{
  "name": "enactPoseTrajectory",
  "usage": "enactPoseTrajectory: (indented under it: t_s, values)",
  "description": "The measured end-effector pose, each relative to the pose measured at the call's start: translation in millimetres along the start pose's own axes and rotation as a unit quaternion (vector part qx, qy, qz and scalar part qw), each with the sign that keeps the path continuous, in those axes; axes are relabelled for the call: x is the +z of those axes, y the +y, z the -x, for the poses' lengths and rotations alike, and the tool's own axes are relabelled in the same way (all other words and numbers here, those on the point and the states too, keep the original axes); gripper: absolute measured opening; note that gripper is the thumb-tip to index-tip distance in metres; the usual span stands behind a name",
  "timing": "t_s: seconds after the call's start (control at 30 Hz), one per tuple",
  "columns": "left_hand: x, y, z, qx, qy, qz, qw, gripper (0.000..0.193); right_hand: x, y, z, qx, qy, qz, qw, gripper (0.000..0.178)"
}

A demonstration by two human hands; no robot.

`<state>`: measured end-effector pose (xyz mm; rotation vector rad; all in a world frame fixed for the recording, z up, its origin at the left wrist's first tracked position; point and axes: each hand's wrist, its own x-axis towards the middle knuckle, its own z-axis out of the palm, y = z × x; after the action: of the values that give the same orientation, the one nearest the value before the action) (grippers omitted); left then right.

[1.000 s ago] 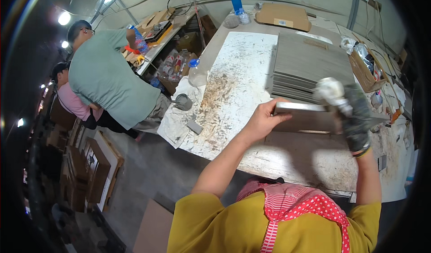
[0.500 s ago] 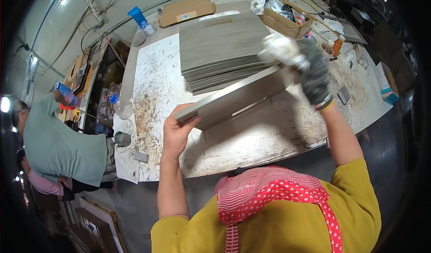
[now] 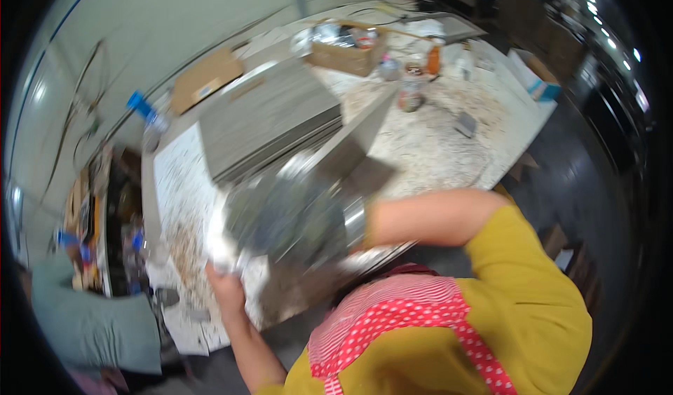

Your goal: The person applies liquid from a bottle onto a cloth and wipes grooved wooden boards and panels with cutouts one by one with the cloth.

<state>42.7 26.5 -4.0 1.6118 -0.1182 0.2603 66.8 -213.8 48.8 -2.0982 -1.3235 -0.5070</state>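
A grey wood-grain board is held up on edge over the worktable, its near part hidden behind my right arm. Bare, my left hand grips the board's left end, fingers partly covered by cloth and blur. In a dark grey glove, my right hand is closed on a white cloth at the board's upper edge, close to my left hand. Motion smears the glove and cloth. Just beyond lies a stack of similar grey boards.
The stained white worktable carries a cardboard box of wrapped items, a clear jar, an orange bottle and a small grey block. Flat cardboard lies at the back left. A person in green is at far left.
My right hand has swept the cloth leftward along the board's edge, from its far right end to near my left hand. The view has turned right, shifting the table leftward.
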Motion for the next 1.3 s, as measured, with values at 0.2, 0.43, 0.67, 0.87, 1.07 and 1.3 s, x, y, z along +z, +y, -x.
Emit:
enactPoseTrajectory:
  t_s: [0.2,0.43,0.67,0.87,1.07,1.3]
  values:
    - [-10.1,0.5,-18.7,-0.002,-0.034,-0.02,0.999,0.022,-44.6,52.5,28.8,0.102,0.1,0.288,0.947,0.041]
    - [-18.4,-4.2,-59.5,0.0,-0.062,0.034,0.998,0.034,-158.7,209.0,211.0,0.369,0.07,0.174,0.91,0.031]
    - [-10.9,64.1,-81.5,0.013,-0.076,-0.152,0.985,0.024,-85.8,184.4,137.3,0.377,0.302,0.036,0.875,0.032]
    - [122.3,114.8,-105.9,0.15,-0.259,-0.537,0.789,0.043,-79.6,163.0,108.4,0.437,0.362,-0.187,0.802,0.022]
    - [221.9,119.6,-123.4,0.133,-0.294,-0.513,0.795,0.031,-117.7,164.3,115.1,0.204,0.349,-0.286,0.869,0.031]
    - [131.6,134.6,-103.8,0.123,-0.124,-0.129,0.976,0.02,-173.1,166.9,127.0,0.063,0.308,-0.407,0.858,0.034]
